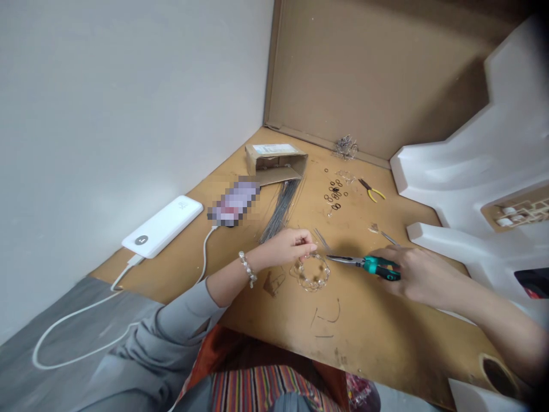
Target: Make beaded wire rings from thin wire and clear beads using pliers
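Near the middle of the table, my left hand [295,245] is closed at the upper left edge of a round wire ring [314,273], pinching it between thumb and fingers. Looped, twisted wire makes up the ring, which hangs or lies just over the tabletop. To its right, my right hand [407,269] grips needle-nose pliers [373,266] with teal and black handles. The pliers' tips point left and reach close to the ring's upper right edge; whether they touch it I cannot tell. A few straight wire pieces [321,240] lie just behind the ring.
An open cardboard box [277,163] has a bundle of straight wires [281,209] in front of it. Farther back lie dark small rings [335,191], yellow-handled pliers [371,190] and a wire tangle [345,147]. A power bank [163,226] and phone [235,203] are left; white foam [463,154] stands right.
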Action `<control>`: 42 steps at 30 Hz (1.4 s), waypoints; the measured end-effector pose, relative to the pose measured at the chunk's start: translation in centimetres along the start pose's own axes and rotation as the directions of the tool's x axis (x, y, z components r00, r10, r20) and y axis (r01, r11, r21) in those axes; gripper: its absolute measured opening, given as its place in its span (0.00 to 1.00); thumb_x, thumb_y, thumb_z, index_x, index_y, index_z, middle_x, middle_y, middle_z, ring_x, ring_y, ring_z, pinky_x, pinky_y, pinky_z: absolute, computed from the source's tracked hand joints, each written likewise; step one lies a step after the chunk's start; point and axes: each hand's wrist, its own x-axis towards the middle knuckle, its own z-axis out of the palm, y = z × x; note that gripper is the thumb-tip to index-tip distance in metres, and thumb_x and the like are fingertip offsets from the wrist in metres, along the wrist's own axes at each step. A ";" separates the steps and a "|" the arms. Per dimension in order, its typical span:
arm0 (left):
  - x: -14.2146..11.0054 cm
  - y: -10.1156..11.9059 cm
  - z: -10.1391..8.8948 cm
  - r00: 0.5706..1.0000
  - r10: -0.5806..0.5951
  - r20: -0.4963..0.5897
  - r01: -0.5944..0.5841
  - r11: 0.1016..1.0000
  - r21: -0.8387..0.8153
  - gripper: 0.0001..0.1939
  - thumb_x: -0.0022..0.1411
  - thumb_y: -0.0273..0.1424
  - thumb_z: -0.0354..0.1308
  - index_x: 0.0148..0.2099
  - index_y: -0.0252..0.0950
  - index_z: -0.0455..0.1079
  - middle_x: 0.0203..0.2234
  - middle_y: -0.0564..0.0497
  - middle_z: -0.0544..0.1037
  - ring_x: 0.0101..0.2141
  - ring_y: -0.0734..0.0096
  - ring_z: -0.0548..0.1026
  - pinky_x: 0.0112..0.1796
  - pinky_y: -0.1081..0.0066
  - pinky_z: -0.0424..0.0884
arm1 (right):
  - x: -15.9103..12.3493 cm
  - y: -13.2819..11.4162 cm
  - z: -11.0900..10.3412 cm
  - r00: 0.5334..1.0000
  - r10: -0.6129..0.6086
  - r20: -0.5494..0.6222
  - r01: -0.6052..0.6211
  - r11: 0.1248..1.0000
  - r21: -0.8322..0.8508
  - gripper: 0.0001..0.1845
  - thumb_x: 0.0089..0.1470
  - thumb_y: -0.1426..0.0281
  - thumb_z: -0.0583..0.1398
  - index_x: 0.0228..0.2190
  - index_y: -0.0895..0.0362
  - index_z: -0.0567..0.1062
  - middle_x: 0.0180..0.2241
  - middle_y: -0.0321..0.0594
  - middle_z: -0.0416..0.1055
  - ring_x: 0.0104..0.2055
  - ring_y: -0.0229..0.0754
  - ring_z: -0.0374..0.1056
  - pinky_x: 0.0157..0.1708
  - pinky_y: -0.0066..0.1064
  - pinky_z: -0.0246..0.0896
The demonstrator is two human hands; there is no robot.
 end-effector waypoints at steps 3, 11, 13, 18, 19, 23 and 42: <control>-0.1 0.0 0.0 0.995 0.091 0.051 -0.096 0.989 0.113 0.11 0.62 0.34 0.50 0.29 0.33 0.64 0.20 0.55 0.70 0.22 0.79 0.65 0.26 0.77 0.61 | 0.0 0.0 -0.1 0.995 -0.028 0.095 0.023 0.998 0.057 0.18 0.44 0.71 0.57 0.40 0.47 0.73 0.28 0.33 0.74 0.23 0.37 0.67 0.22 0.28 0.55; 0.6 -1.2 -0.8 0.970 0.092 -0.226 -0.036 0.970 0.242 0.12 0.62 0.35 0.49 0.29 0.34 0.64 0.20 0.56 0.66 0.23 0.78 0.63 0.26 0.76 0.58 | 0.2 0.7 0.5 0.994 0.100 0.051 -0.099 0.995 -0.013 0.18 0.46 0.67 0.57 0.42 0.48 0.73 0.31 0.35 0.75 0.27 0.41 0.69 0.24 0.31 0.56; 1.0 -1.9 -0.9 0.966 0.093 -0.243 -0.030 0.967 0.253 0.11 0.61 0.36 0.51 0.30 0.34 0.67 0.21 0.55 0.68 0.24 0.77 0.64 0.27 0.76 0.60 | 0.4 1.2 0.6 0.993 0.117 0.021 -0.117 0.993 -0.029 0.18 0.47 0.66 0.57 0.43 0.48 0.72 0.31 0.36 0.75 0.28 0.43 0.69 0.25 0.31 0.56; 1.2 -2.1 0.2 0.966 0.173 -0.194 -0.113 0.951 0.286 0.09 0.59 0.31 0.53 0.40 0.35 0.70 0.30 0.52 0.73 0.29 0.75 0.69 0.32 0.75 0.64 | 0.5 2.0 0.7 0.989 0.146 0.017 -0.146 0.989 -0.026 0.20 0.47 0.65 0.57 0.45 0.49 0.71 0.33 0.36 0.76 0.29 0.42 0.69 0.26 0.30 0.56; 1.1 -1.9 0.4 0.961 0.195 -0.194 -0.120 0.932 0.343 0.09 0.60 0.30 0.52 0.41 0.35 0.70 0.31 0.52 0.73 0.30 0.75 0.70 0.33 0.75 0.65 | 0.4 2.1 0.6 0.989 0.150 0.014 -0.150 0.988 -0.023 0.21 0.47 0.65 0.57 0.45 0.49 0.71 0.34 0.36 0.76 0.29 0.42 0.69 0.26 0.30 0.56; 1.3 -1.0 0.3 0.962 0.212 -0.171 -0.066 0.791 0.609 0.10 0.61 0.27 0.49 0.36 0.34 0.72 0.32 0.49 0.75 0.33 0.71 0.71 0.37 0.73 0.65 | 0.2 1.9 0.1 0.981 0.192 -0.024 -0.193 0.980 -0.049 0.21 0.47 0.63 0.56 0.45 0.50 0.72 0.34 0.38 0.76 0.29 0.43 0.69 0.26 0.31 0.55; 15.0 0.2 2.8 0.929 0.211 0.305 -0.354 0.254 0.900 0.11 0.57 0.20 0.49 0.37 0.27 0.73 0.38 0.38 0.73 0.44 0.60 0.70 0.43 0.66 0.65 | -1.9 4.2 -0.4 0.876 0.476 -0.077 -0.470 0.879 0.081 0.19 0.44 0.59 0.57 0.39 0.51 0.72 0.27 0.40 0.71 0.27 0.47 0.67 0.25 0.32 0.52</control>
